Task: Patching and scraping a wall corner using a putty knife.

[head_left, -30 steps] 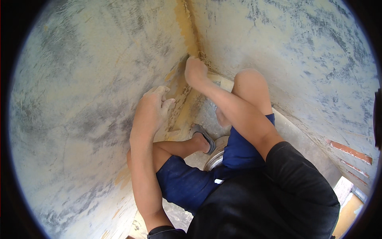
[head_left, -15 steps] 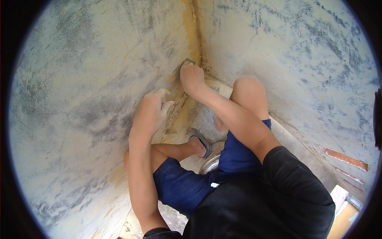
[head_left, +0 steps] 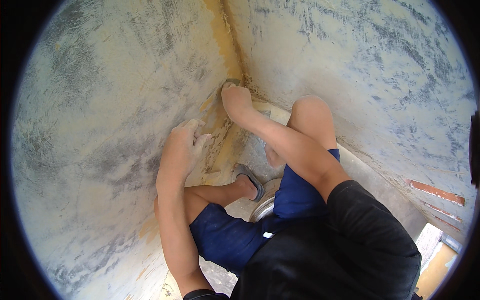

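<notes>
Close to the corner of two walls, my right hand [head_left: 236, 102] is closed on a small flat grey piece [head_left: 233, 81]. Only its edge shows past the fingers, too little to tell its kind. That piece lies against the left wall [head_left: 115, 125], right beside the yellowish strip that runs down the corner [head_left: 227, 35]. My left hand [head_left: 181, 145] is lower and to the left, close by the same wall. Its thumb stands apart from loosely bent fingers and nothing shows in it. Pale dust coats the fingers of both hands.
The right wall [head_left: 325, 60] is patchy white and grey, with reddish bare strips [head_left: 435, 192] low down. My bent knees and a sandalled foot [head_left: 247, 182] fill the narrow floor space. A round metallic rim [head_left: 264, 207] shows between my legs.
The view has shifted slightly. My right hand is a little further left and the grey piece lies at a different angle. My left hand has dropped slightly down and left.
</notes>
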